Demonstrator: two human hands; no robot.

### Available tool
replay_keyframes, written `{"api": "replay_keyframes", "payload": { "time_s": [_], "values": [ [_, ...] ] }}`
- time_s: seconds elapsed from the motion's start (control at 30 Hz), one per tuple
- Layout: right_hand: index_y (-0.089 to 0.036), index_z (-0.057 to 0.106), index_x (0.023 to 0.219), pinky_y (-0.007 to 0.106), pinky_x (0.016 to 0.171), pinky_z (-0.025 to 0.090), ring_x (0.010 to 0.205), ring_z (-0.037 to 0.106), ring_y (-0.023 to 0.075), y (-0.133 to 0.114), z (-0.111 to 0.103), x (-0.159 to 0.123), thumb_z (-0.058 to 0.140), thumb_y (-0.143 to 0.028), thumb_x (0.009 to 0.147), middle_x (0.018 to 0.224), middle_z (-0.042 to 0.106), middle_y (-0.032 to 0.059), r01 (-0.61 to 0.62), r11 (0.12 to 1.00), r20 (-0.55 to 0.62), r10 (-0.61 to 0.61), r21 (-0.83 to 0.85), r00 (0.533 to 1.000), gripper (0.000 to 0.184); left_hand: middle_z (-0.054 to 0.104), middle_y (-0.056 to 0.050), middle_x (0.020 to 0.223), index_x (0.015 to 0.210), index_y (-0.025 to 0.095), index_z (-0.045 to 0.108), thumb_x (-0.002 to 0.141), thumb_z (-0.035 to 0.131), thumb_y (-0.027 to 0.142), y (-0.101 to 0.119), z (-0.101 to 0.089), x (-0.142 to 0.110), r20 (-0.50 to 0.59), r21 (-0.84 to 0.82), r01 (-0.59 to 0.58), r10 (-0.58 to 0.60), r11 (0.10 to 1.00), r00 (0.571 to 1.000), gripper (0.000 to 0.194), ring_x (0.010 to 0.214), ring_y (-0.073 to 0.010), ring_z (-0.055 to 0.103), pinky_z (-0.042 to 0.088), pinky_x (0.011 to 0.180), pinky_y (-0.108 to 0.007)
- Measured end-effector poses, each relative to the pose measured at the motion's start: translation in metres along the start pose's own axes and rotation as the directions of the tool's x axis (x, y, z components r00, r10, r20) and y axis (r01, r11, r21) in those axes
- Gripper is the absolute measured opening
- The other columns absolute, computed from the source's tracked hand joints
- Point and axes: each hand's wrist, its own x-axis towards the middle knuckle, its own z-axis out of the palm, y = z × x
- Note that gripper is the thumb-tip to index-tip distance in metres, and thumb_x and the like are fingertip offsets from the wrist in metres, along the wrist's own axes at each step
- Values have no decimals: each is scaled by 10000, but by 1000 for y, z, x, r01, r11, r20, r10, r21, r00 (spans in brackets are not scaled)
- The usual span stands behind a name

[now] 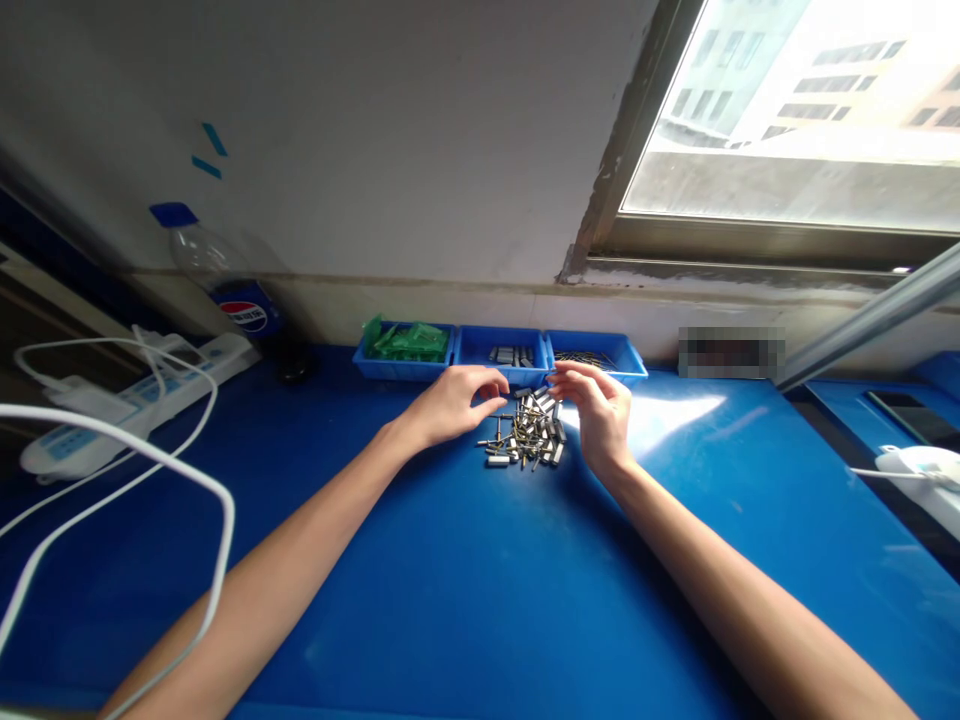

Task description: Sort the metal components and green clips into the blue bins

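A loose pile of small metal parts (536, 430), thin pin-like pieces mixed with short silvery blocks, lies on the blue table between my hands. My left hand (457, 400) hovers at the pile's left edge, its fingers curved and the thumb apart from them. On the other side, my right hand (600, 410) is raised with its fingers pointing left over the back of the pile. Nothing shows in either hand. Just behind stand the blue middle bin (469, 371), holding several silvery blocks, and the blue right bin (636, 368), holding thin dark pins.
A blue left bin (386, 371) holds green plastic packets (409, 342). Further left are a cola bottle (247, 308), a white power strip (79, 435) and looping white cables (229, 520). A phone (911, 415) and a white device (926, 475) lie at right, near a slanted metal bar (870, 315).
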Motion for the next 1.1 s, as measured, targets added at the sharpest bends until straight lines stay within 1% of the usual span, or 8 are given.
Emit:
{"api": "replay_keyframes", "payload": {
  "time_s": [0.07,0.13,0.33,0.47,0.57,0.73,0.87,1.1],
  "values": [
    [-218,785,1098,402,780,602,781,730,222,2,-4,3,698,-372,858,1005,804,77,41,999,-92,-42,-15,995,298,769,-68,994,994,184,744,938,685,205,-5,0,-2,102,65,-27,21,998,995,85,893,-208,722,564,836,-321],
    [-224,750,1188,396,773,601,788,732,217,4,-6,5,684,-355,852,1083,797,88,29,999,-105,-30,-15,994,366,751,-84,1015,1000,181,750,940,684,192,-9,3,-4,160,105,-35,17,994,987,89,919,-217,712,557,844,-323],
    [-234,721,1123,349,707,570,708,682,186,4,-5,4,668,-372,852,974,787,58,16,998,-51,-19,-54,999,309,681,-77,941,895,173,692,960,656,182,-15,12,-7,181,159,-9,-20,987,983,75,819,-194,665,539,752,-297],
    [-228,723,1052,343,684,546,654,641,176,2,-3,2,667,-380,861,885,771,34,24,997,-19,-26,-77,999,251,692,-75,925,894,180,649,982,611,200,-15,12,-6,133,148,21,-41,989,990,98,802,-199,660,544,744,-308],
    [-231,736,1004,343,676,532,631,619,176,0,-3,0,677,-360,860,791,747,10,31,995,31,-28,-97,999,202,733,-52,916,943,185,651,978,596,191,-10,11,-4,30,18,41,-42,999,999,66,797,-184,691,555,761,-301],
    [-242,778,1053,337,677,534,644,635,174,-7,1,-4,758,-377,835,781,764,6,-8,995,234,31,-101,972,256,750,-13,891,948,188,660,923,695,215,3,9,-1,-156,-168,-19,-7,986,988,51,818,-160,722,580,822,-287],
    [-234,821,985,352,697,554,665,666,186,-8,4,-6,821,-453,806,805,783,27,-102,991,341,127,-89,932,282,746,-2,869,925,188,673,915,716,223,10,8,-1,-184,-165,-40,9,985,983,56,807,-152,718,578,814,-277],
    [-213,835,978,342,736,556,680,665,174,-2,5,-6,869,-425,790,753,766,16,-178,984,365,177,-31,914,285,759,-23,921,947,185,687,930,704,227,9,8,0,-152,-121,-49,30,991,988,48,852,-167,718,568,835,-294]
  ]
}}
